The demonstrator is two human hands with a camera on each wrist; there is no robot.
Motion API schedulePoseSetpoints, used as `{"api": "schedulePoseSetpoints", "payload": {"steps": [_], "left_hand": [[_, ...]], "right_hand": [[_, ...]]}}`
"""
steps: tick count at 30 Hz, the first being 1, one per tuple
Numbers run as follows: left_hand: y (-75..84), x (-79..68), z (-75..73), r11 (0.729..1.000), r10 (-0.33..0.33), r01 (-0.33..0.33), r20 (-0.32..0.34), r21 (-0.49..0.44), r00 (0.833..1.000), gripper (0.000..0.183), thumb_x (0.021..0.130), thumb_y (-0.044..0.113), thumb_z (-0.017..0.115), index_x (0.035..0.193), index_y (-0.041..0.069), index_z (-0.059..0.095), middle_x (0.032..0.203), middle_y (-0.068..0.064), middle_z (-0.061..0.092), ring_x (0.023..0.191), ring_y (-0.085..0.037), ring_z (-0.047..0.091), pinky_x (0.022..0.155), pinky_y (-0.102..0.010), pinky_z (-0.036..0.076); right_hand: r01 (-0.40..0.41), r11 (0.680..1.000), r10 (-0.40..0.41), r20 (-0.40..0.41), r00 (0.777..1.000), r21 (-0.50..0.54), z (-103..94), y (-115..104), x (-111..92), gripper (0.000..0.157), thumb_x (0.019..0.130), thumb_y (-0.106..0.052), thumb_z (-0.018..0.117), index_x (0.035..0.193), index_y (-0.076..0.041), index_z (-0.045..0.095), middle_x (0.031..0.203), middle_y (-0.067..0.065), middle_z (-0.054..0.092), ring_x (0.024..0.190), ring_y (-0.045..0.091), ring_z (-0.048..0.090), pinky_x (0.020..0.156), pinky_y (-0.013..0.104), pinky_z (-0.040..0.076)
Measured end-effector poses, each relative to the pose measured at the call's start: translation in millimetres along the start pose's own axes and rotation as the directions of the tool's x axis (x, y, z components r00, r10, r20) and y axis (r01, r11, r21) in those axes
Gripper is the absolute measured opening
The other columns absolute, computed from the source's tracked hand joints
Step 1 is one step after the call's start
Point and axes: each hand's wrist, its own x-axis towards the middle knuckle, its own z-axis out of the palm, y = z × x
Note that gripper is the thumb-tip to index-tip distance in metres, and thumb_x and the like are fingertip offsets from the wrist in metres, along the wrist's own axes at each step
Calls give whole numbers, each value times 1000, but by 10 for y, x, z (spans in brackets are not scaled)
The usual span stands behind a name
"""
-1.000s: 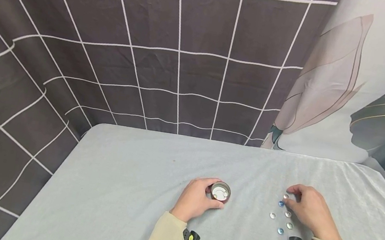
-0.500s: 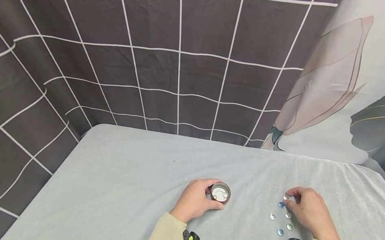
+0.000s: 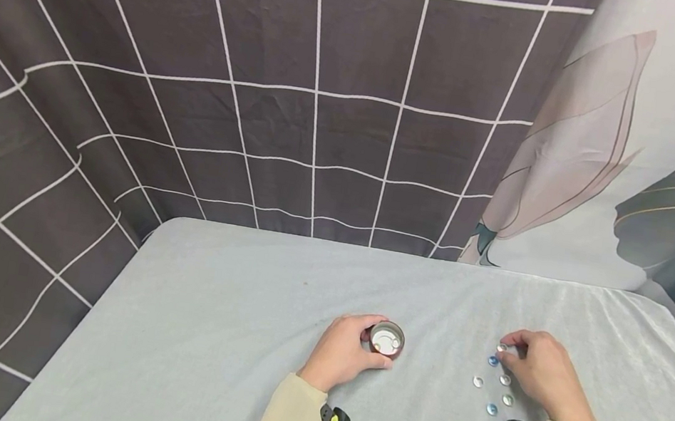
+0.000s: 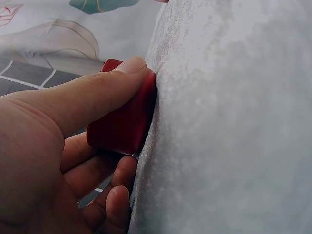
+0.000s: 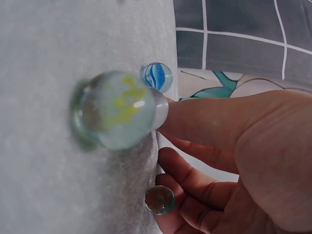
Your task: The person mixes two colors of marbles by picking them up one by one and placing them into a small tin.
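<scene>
Only the framing has moved since a second ago: the dark gridded backdrop (image 3: 247,119) and the pale table cloth (image 3: 197,335) sit a touch lower in my head view, while both hands keep their places. The backdrop hangs as flat printed fabric; the cloth has a short, plush nap with soft creases on the right-hand side.

From where I sit, the right hand (image 3: 544,370) is clearly the nearer one to the marbles. Its thumb and forefinger stand narrow, pinching a marble by the look of it. The left hand (image 3: 346,351) grips a red container (image 4: 119,124), thumb against the near side, forefinger round the far side. That container stands upright on the cloth, well to the left of the right fingertips: smooth, satiny red wall, round mouth facing up, pale inside. I make out small glints in it, too small to name.

Smallest are the glass marbles, round, so with no long axis to line up. The clear marble (image 3: 502,348) lies between the right fingertips. One blue marble (image 3: 493,361) is just beside the thumb tip, its white streaks plain up close. The others lie nearer me than those fingers, including a glossy yellow-swirled marble (image 5: 112,117), blurred in the wrist view.
</scene>
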Motion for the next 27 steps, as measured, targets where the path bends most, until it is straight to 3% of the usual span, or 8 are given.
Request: {"api": "schedulePoseSetpoints", "payload": {"steps": [17, 27], "left_hand": [[0, -3, 13, 1000, 0, 0, -5, -1, 1000, 60, 69, 26, 94, 123, 17, 72, 103, 8, 71, 85, -2, 56, 81, -26, 48], [-7, -7, 20, 1000, 11, -11, -16, -9, 1000, 58, 68, 27, 94, 122, 19, 73, 105, 8, 72, 87, -2, 58, 83, -26, 49]], "right_hand": [[-28, 999, 29, -27, 999, 24, 21, -75, -16, 24, 84, -11, 76, 100, 5, 70, 95, 22, 63, 87, 36, 59, 80, 56, 46], [18, 999, -16, -47, 999, 42, 24, -162, -29, 23, 85, -13, 77, 100, 4, 71, 94, 19, 65, 84, 30, 58, 78, 53, 46]]}}
